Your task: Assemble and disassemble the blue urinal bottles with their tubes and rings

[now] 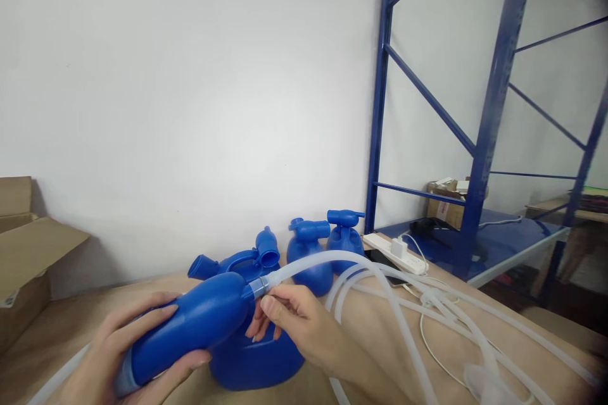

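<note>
My left hand (137,342) is wrapped round a blue plastic cup (199,316) with a rounded end and a narrow nozzle. A translucent hose (327,257) is fitted on that nozzle, and a shiny hose clamp (259,286) sits round the joint. Right at this joint, my right hand (304,323) has its thumb and forefinger pinched on the clamp's lower side; its other fingers are curled underneath. Behind and below both hands stands a blue plastic jug (256,364), partly covered by the cup and the fingers.
Two more blue jugs (311,266) (345,243) stand along the wall. Loops of hose (403,323) cover the table's right side, near a white power strip (394,253) and a dark phone (384,266). An opened cardboard box (35,259) is at left, blue shelving (489,101) at right.
</note>
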Available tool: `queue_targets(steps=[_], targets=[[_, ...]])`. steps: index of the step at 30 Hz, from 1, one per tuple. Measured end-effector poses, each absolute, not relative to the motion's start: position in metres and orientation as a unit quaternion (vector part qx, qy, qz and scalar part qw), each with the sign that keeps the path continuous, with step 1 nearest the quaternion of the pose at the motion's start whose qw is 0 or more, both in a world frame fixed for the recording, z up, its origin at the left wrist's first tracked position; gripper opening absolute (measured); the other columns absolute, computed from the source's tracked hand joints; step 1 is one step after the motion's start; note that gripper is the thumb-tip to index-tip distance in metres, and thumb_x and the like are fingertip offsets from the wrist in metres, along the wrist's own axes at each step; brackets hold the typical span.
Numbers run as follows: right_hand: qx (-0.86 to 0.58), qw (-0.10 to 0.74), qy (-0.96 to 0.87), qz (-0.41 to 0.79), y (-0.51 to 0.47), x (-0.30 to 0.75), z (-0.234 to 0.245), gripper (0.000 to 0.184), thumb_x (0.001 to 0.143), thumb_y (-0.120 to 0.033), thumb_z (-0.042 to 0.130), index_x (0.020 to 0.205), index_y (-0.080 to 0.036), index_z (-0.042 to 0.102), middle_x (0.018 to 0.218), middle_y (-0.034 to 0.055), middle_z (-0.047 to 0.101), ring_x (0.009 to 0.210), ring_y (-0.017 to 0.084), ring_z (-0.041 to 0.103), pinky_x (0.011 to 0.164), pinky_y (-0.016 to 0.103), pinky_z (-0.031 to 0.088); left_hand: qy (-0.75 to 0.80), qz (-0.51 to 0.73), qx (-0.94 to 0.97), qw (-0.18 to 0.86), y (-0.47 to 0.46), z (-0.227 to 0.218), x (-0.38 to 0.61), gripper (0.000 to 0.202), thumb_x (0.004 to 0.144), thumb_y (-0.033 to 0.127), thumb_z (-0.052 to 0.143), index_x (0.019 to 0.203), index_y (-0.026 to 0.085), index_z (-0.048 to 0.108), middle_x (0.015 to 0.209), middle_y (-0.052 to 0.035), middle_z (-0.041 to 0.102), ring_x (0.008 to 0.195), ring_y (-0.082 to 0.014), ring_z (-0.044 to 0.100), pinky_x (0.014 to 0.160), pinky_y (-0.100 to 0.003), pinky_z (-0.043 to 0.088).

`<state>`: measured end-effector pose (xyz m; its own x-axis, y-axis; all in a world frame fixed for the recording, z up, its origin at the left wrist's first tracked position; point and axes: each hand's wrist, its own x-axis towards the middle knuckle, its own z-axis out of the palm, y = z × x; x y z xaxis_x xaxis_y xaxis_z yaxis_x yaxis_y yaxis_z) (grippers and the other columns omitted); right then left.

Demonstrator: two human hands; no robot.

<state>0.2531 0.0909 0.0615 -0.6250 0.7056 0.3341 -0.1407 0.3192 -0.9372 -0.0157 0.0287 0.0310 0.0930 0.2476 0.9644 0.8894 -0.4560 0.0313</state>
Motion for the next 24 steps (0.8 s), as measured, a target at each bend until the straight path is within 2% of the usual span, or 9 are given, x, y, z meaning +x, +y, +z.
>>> queue_targets(steps=[3,5,10,12,16,18,20,21,24], targets=[[-0.205,0.372,-0.720,0.549,0.091,0.255,0.062,0.063,0.095,-0.076,0.057,0.088,-0.015,0.068,0.092,0.0100,0.077,0.076,0.017,0.072,0.066,0.026,0.048,-0.387,-0.492,-0.697,0.350,0.034,0.031,-0.024,0.045,0.082,0.052,0.083,0.117,0.027,0.067,0.115,-0.0080,0.072,0.090,-0.0298,0.077,0.067,-0.041,0.067],[-0.202,0.363,-0.730,0.542,0.091,0.259,0.064,0.063,0.098,-0.074,0.054,0.087,-0.014,0.068,0.093,0.0108,0.078,0.078,0.017,0.073,0.066,0.025,0.048,-0.358,-0.471,-0.718,0.367,0.034,0.032,-0.027,0.049,0.082,0.047,0.086,0.121,0.025,0.067,0.120,-0.0085,0.070,0.095,-0.0290,0.076,0.075,-0.041,0.067],[-0.192,0.299,-0.720,0.596,0.090,0.268,0.071,0.068,0.096,-0.082,0.045,0.084,-0.016,0.060,0.076,0.0097,0.075,0.057,0.015,0.069,0.041,0.019,0.032,-0.311,-0.445,-0.741,0.396,0.024,0.046,-0.016,0.035,0.085,0.016,0.084,0.114,0.025,0.068,0.122,-0.0060,0.063,0.112,-0.0274,0.069,0.094,-0.042,0.063],[-0.219,0.292,-0.736,0.570,0.086,0.272,0.075,0.066,0.098,-0.078,0.045,0.089,-0.016,0.064,0.078,0.0097,0.077,0.057,0.016,0.069,0.042,0.020,0.034,-0.307,-0.421,-0.754,0.400,0.020,0.053,-0.013,0.035,0.086,0.013,0.083,0.115,0.024,0.067,0.123,-0.0068,0.062,0.115,-0.0276,0.068,0.095,-0.042,0.062],[-0.304,0.385,-0.817,0.303,0.077,0.277,0.079,0.036,0.099,-0.052,0.063,0.085,-0.020,0.067,0.069,0.0038,0.073,0.061,0.020,0.069,0.057,0.030,0.051,-0.377,-0.468,-0.734,0.318,0.017,0.066,-0.010,0.040,0.095,0.036,0.077,0.127,0.021,0.059,0.122,-0.0089,0.065,0.106,-0.0230,0.071,0.093,-0.035,0.062],[-0.292,0.446,-0.841,0.086,0.075,0.276,0.078,0.022,0.095,-0.042,0.073,0.102,-0.021,0.071,0.096,0.0097,0.078,0.091,0.030,0.074,0.079,0.042,0.057,-0.424,-0.478,-0.716,0.281,0.014,0.070,-0.006,0.040,0.095,0.046,0.075,0.124,0.022,0.060,0.117,-0.0060,0.067,0.101,-0.0202,0.072,0.089,-0.029,0.061],[-0.243,0.447,-0.858,-0.073,0.075,0.272,0.075,0.047,0.089,-0.041,0.083,0.131,-0.026,0.067,0.136,0.0151,0.069,0.127,0.040,0.062,0.100,0.056,0.051,-0.451,-0.471,-0.717,0.245,0.008,0.070,0.003,0.038,0.094,0.053,0.073,0.119,0.026,0.063,0.115,-0.0033,0.069,0.099,-0.0186,0.073,0.087,-0.025,0.061],[-0.223,0.429,-0.869,-0.107,0.076,0.271,0.072,0.061,0.087,-0.043,0.086,0.140,-0.027,0.061,0.142,0.0154,0.065,0.130,0.041,0.060,0.104,0.058,0.049,-0.458,-0.465,-0.724,0.222,0.005,0.069,0.009,0.037,0.094,0.052,0.073,0.120,0.028,0.063,0.116,-0.0025,0.070,0.100,-0.0187,0.074,0.087,-0.024,0.061],[-0.217,0.382,-0.893,-0.091,0.086,0.271,0.065,0.073,0.083,-0.047,0.090,0.145,-0.025,0.058,0.110,0.0078,0.078,0.093,0.029,0.075,0.085,0.044,0.058,-0.453,-0.465,-0.753,0.103,0.000,0.065,0.017,0.049,0.100,0.065,0.053,0.138,0.033,0.056,0.132,-0.0061,0.070,0.117,-0.0258,0.071,0.095,-0.032,0.062]])
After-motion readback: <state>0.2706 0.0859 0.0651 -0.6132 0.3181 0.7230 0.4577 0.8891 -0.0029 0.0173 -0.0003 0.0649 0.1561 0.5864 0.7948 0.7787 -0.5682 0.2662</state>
